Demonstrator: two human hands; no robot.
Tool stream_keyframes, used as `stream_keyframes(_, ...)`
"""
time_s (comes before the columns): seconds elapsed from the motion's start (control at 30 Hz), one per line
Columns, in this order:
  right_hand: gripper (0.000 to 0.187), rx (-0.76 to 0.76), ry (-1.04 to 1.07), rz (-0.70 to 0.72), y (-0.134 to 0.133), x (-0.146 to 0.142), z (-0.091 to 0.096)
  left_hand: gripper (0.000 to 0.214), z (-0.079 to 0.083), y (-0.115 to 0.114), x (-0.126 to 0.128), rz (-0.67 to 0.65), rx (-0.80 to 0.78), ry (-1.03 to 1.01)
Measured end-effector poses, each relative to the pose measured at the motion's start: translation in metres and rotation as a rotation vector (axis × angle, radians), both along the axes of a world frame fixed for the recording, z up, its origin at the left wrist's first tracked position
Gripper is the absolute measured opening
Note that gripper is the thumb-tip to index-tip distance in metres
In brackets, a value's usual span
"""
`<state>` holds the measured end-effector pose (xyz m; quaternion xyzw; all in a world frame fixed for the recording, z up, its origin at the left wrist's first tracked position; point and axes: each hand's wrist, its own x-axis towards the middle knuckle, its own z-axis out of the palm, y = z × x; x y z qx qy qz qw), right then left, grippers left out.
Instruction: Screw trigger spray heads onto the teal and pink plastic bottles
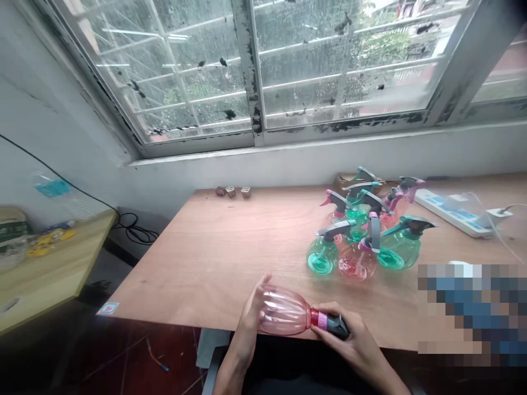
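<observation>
A pink transparent spray bottle lies on its side in the air at the table's front edge, its base to the left and its dark spray head to the right. My right hand is closed around the neck and head end. My left hand rests against the base with its fingers stretched out, the thumb side up; part of the palm is hidden by the bottle. Beyond, a cluster of green and pink spray bottles stands upright, with a green one and a pink one nearest.
A white power strip with plugs lies at the back right of the wooden table. Small brown blocks sit by the wall under the window. A second table stands left. The right foreground is pixelated.
</observation>
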<state>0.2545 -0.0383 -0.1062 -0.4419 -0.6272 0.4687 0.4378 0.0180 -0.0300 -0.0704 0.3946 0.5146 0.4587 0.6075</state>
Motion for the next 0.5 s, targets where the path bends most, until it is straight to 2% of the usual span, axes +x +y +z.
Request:
stream_keyframes(0.07,0.024,-0.007,0.018,0.023,-0.001,-0.001,-0.001,0.075,0.002,-0.003,0.002,0.022,-0.063,0.033)
stream_keyframes(0.1,0.027,-0.053,0.070,0.019,-0.001,-0.002,-0.002,0.073,0.004,-0.005,0.002,0.023,-0.028,0.045)
stream_keyframes(0.23,0.040,-0.343,0.412,0.086,-0.002,-0.010,-0.009,0.073,0.018,-0.017,-0.004,-0.093,0.361,0.238)
stream_keyframes(0.3,0.044,-0.409,0.526,0.117,-0.002,-0.013,-0.012,0.082,0.023,-0.023,-0.007,-0.167,0.525,0.349)
stream_keyframes(0.33,0.046,-0.411,0.553,0.113,-0.002,-0.015,-0.012,0.090,0.024,-0.025,-0.008,-0.185,0.554,0.361)
stream_keyframes(0.4,0.045,-0.350,0.531,0.076,-0.002,-0.015,-0.011,0.103,0.023,-0.027,-0.008,-0.155,0.535,0.293)
stream_keyframes(0.5,0.038,-0.150,0.353,0.023,-0.004,-0.013,-0.007,0.101,0.014,-0.024,-0.005,0.005,0.325,0.081)
